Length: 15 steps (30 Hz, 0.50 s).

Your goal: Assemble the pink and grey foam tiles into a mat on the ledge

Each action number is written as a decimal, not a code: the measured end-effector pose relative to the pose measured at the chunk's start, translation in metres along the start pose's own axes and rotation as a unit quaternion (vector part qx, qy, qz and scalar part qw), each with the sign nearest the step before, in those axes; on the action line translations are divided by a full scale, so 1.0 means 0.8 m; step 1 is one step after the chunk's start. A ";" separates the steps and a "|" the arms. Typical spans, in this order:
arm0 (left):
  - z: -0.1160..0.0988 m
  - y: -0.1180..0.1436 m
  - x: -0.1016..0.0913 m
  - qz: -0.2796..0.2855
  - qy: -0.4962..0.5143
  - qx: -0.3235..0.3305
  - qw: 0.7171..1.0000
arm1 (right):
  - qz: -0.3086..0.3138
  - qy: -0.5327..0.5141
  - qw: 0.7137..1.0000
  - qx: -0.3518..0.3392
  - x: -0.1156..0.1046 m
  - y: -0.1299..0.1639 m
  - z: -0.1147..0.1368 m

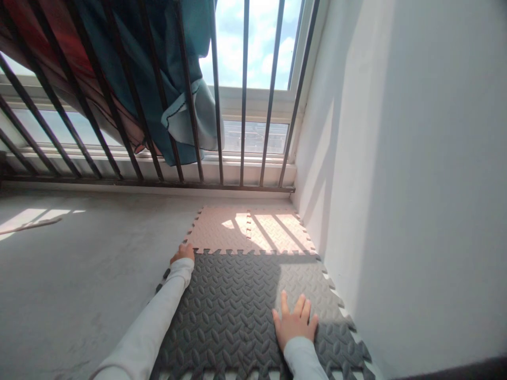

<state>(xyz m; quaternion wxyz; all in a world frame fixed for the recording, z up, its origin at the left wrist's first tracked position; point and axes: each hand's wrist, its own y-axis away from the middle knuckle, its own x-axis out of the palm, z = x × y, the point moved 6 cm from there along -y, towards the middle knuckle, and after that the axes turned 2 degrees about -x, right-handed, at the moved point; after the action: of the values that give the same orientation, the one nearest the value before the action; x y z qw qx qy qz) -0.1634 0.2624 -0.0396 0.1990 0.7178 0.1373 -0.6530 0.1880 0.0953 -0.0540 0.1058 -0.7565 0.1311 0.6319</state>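
A large black foam mat tile [229, 311] with a raised diamond-plate texture and jigsaw edges lies on the floor. Its far edge meets two pink foam mat tiles [216, 235], which lie side by side. My left hand [182, 255] is at the black tile's far left corner, by the pink tile. Its fingers are bent together over the edge, and their tips are partly hidden. Flat on the right part of the black tile rests my right hand [295, 321], fingers spread and holding nothing. Both arms wear white sleeves.
A white wall [428, 211] runs close along the mats' right side. Dark metal railing bars [243, 105] stand before the window at the far end, with blue and red cloth [194, 116] hanging behind them. Grey floor [91, 285] extends left, where a thin strip [31, 227] lies.
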 end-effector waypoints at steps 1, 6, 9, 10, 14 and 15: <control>-0.002 0.002 0.002 -0.005 -0.006 0.009 1.000 | -0.002 -0.006 1.000 -0.004 -0.001 0.000 0.000; -0.015 0.012 0.015 -0.035 -0.060 0.054 0.996 | 0.016 -0.018 1.000 -0.020 -0.008 -0.002 -0.001; -0.015 0.009 0.023 -0.042 -0.062 0.085 0.994 | 0.064 -0.007 0.998 -0.016 -0.014 -0.006 -0.001; -0.013 0.006 0.025 -0.034 -0.058 0.097 0.993 | 0.084 -0.009 0.996 -0.022 -0.016 -0.008 0.000; -0.004 -0.011 0.023 0.025 -0.041 0.135 0.990 | 0.144 -0.042 0.987 -0.049 -0.024 -0.036 0.010; -0.005 -0.016 0.017 0.023 -0.031 0.135 0.990 | 0.147 -0.051 0.986 -0.052 -0.027 -0.048 0.013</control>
<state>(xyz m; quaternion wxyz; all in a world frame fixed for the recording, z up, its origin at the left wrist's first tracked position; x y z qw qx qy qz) -0.1644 0.2743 -0.0539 0.1192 0.7207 0.0256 -0.6825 0.1876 0.1364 -0.0350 -0.0215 -0.7006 0.2021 0.6840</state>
